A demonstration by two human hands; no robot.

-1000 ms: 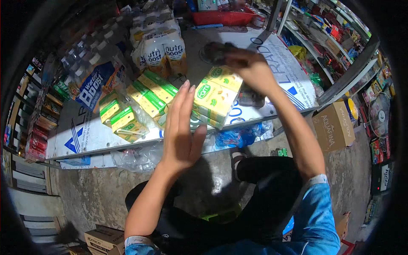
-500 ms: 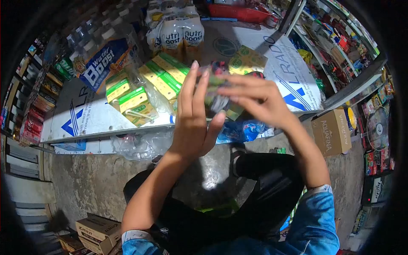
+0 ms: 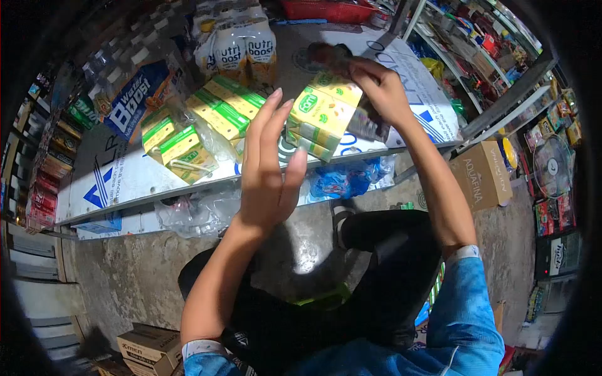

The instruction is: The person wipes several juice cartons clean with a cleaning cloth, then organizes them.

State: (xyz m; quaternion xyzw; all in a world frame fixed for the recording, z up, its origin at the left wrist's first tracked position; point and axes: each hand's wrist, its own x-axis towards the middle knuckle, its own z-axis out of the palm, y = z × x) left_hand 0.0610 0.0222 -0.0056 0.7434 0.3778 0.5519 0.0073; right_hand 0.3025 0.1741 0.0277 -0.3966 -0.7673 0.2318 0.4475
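Observation:
My left hand (image 3: 269,166) is raised over the table edge with its fingers stretched out, holding nothing. Just right of its fingertips stands a yellow-and-green pack of drink cartons (image 3: 327,109). My right hand (image 3: 381,94) is at the pack's upper right, fingers bent together beside a dark, blurred thing (image 3: 329,55) that I cannot make out. Another dark, see-through patch (image 3: 370,125) shows under that hand. More yellow-and-green drink cartons (image 3: 226,109) lie left of my left hand, with clear plastic wrap (image 3: 210,141) across some of them.
Wrapped Nutri Boost bottles (image 3: 241,50) and a Water Boost bottle pack (image 3: 138,100) stand at the table's back left. A red basket (image 3: 329,9) sits behind. Plastic bags (image 3: 351,178) lie below the table edge. An Aquafina box (image 3: 480,175) is on the right.
My right hand has moved up and away from my left, taking the dark blurred thing toward the back. The carton pack between the hands is now uncovered. My left hand has shifted slightly left.

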